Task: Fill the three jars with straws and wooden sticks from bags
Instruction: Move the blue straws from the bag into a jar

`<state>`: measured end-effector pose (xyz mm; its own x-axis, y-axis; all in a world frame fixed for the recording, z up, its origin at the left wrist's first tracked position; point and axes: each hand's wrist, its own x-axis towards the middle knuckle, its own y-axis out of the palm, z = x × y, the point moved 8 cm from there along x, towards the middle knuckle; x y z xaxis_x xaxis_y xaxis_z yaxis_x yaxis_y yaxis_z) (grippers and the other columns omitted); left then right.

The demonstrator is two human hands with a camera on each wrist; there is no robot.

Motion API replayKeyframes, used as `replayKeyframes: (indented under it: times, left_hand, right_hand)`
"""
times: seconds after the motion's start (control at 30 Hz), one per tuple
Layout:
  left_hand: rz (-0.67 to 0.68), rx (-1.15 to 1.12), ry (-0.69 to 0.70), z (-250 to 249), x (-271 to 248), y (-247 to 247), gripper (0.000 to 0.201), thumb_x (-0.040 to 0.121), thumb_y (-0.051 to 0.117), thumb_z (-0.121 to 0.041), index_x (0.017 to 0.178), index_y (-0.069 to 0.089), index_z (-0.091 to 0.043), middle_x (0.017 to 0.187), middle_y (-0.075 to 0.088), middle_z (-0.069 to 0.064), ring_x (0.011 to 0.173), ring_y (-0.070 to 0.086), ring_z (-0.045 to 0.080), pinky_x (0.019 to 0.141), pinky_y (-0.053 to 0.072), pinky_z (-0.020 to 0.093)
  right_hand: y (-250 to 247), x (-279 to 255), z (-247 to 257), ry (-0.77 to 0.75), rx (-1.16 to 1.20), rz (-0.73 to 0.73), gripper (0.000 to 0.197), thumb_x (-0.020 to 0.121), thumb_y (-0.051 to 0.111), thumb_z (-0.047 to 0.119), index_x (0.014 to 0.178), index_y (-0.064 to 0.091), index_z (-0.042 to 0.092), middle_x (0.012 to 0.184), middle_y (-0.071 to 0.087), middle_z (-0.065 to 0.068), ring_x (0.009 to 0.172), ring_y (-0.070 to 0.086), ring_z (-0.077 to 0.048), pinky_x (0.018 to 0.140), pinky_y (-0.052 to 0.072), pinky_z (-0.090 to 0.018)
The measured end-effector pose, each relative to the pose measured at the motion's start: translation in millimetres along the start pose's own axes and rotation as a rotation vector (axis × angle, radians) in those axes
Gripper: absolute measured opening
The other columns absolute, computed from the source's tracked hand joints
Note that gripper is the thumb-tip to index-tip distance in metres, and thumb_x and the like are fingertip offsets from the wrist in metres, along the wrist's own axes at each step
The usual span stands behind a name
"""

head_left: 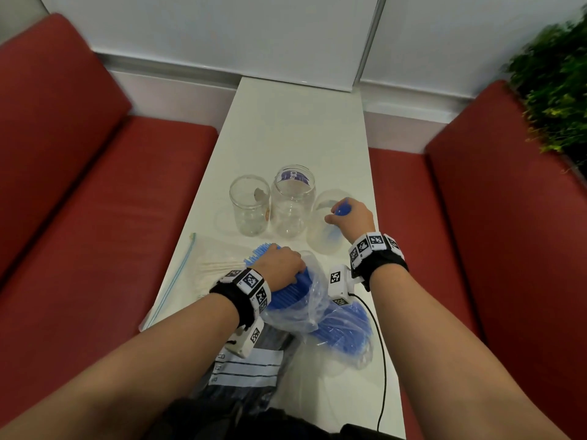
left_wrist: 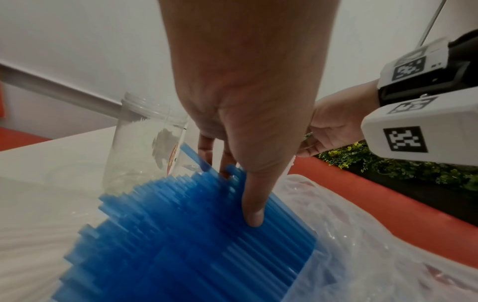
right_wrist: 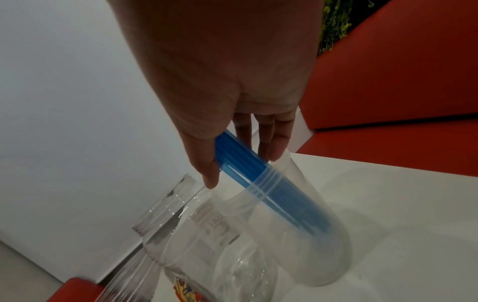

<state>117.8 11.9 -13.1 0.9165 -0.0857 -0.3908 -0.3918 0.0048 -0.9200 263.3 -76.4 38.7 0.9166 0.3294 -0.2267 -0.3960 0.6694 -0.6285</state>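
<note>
Three clear jars stand in a row just above the middle of the head view on the white table (head_left: 295, 122): a short one (head_left: 249, 204) at the left, a taller one (head_left: 293, 201) with a blue label in the middle, and a frosted one (head_left: 324, 227) at the right. The right hand (head_left: 351, 217), right of centre, has its thumb and fingers curled round a small bunch of translucent blue straws (right_wrist: 240, 161), whose lower ends are already down inside the frosted jar. Lower in the frame, the left hand (head_left: 281, 265) presses on the large bundle of blue straws (left_wrist: 181, 235) poking from a crinkled clear plastic bag (head_left: 313, 300); its thumb lies straight across them, the other fingers curl over their ends. A zip bag of pale wooden sticks (head_left: 216, 271) lies at the lower left.
</note>
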Motion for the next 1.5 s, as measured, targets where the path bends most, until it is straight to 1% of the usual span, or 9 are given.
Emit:
replayKeyframes:
  times: [0.13, 0.3, 0.5, 0.67, 0.8, 0.97, 1.13, 1.3, 1.5]
  left_hand:
    - [0.092, 0.105, -0.061, 0, -5, -2, 0.018, 0.098, 0.049, -0.019, 0.109, 0.063, -0.015, 0.112, 0.066, 0.004, 0.107, 0.058, 0.024, 0.102, 0.030, 0.043]
    - [0.129, 0.090, -0.044, -2, -16, -6, 0.024, 0.102, 0.043, -0.017, 0.123, 0.055, -0.016, 0.121, 0.063, 0.003, 0.112, 0.058, 0.024, 0.105, 0.028, 0.046]
    - [0.242, -0.003, 0.026, -7, -28, 2, 0.052, 0.088, 0.066, -0.045, 0.132, 0.051, -0.021, 0.129, 0.055, 0.003, 0.119, 0.054, 0.028, 0.097, 0.041, 0.046]
    - [0.184, 0.205, 0.050, -17, -35, 0, 0.027, 0.098, 0.057, -0.020, 0.123, 0.059, -0.013, 0.128, 0.059, 0.006, 0.119, 0.055, 0.027, 0.096, 0.043, 0.045]
    - [0.181, 0.174, -0.028, -11, -39, -32, 0.024, 0.101, 0.047, -0.018, 0.119, 0.061, -0.012, 0.120, 0.063, 0.005, 0.111, 0.060, 0.026, 0.099, 0.039, 0.041]
    - [0.268, 0.093, -0.053, -15, -45, -69, 0.022, 0.098, 0.053, -0.017, 0.109, 0.067, -0.005, 0.113, 0.068, 0.009, 0.094, 0.064, 0.026, 0.077, 0.043, 0.032]
    - [0.045, 0.151, 0.002, -8, -55, -121, 0.032, 0.095, 0.054, -0.043, 0.100, 0.070, -0.017, 0.097, 0.068, -0.001, 0.088, 0.056, 0.018, 0.097, 0.035, 0.044]
    - [-0.509, -0.298, -0.115, 26, -63, -177, 0.052, 0.102, 0.033, -0.051, 0.087, 0.063, -0.012, 0.085, 0.063, 0.001, 0.088, 0.058, 0.022, 0.089, 0.042, 0.041]
    - [-0.638, -0.850, 0.115, 14, -72, -172, 0.044, 0.097, 0.043, -0.057, 0.105, 0.072, -0.025, 0.097, 0.071, -0.015, 0.094, 0.061, -0.006, 0.086, 0.049, 0.025]
  right_hand:
    - [-3, -11, 4, -0.015, -0.072, 0.028, 0.057, 0.074, 0.089, 0.017, 0.123, 0.061, 0.014, 0.114, 0.059, -0.006, 0.110, 0.059, -0.030, 0.089, 0.046, -0.033]
    - [-13, -34, 6, 0.057, -0.288, 0.089, 0.105, 0.080, 0.083, 0.035, 0.161, 0.017, 0.025, 0.157, 0.032, -0.015, 0.144, 0.031, -0.039, 0.116, 0.032, -0.054]
    - [-63, -92, 31, -0.139, 0.091, -0.565, 0.049, 0.090, 0.065, 0.038, 0.136, 0.055, 0.024, 0.131, 0.058, -0.003, 0.124, 0.046, -0.026, 0.102, 0.032, -0.043]
    - [-13, -107, 39, -0.282, 0.157, -0.111, 0.019, 0.094, 0.060, 0.010, 0.107, 0.072, 0.015, 0.097, 0.073, -0.004, 0.090, 0.067, -0.020, 0.080, 0.051, -0.030]
    - [46, -117, 20, -0.218, -0.137, 0.381, 0.037, 0.090, 0.060, 0.004, 0.126, 0.065, 0.012, 0.110, 0.073, -0.009, 0.101, 0.069, -0.025, 0.095, 0.054, -0.035]
    - [74, -121, 8, -0.188, -0.231, 0.393, 0.040, 0.082, 0.077, 0.009, 0.119, 0.063, 0.012, 0.111, 0.067, -0.006, 0.096, 0.060, -0.019, 0.083, 0.045, -0.029]
    - [81, -121, 1, -0.117, 0.001, 0.368, 0.004, 0.099, 0.064, 0.020, 0.101, 0.062, 0.018, 0.078, 0.064, -0.002, 0.067, 0.057, -0.014, 0.080, 0.047, -0.033]
    - [73, -119, 15, -0.184, 0.102, 0.281, 0.034, 0.098, 0.066, 0.038, 0.072, 0.056, 0.019, 0.060, 0.056, 0.005, 0.053, 0.049, -0.009, 0.063, 0.043, -0.026]
    - [61, -114, 38, -0.166, 0.312, 0.204, 0.038, 0.095, 0.071, 0.033, 0.065, 0.050, 0.021, 0.051, 0.046, 0.009, 0.051, 0.042, -0.012, 0.058, 0.040, -0.030]
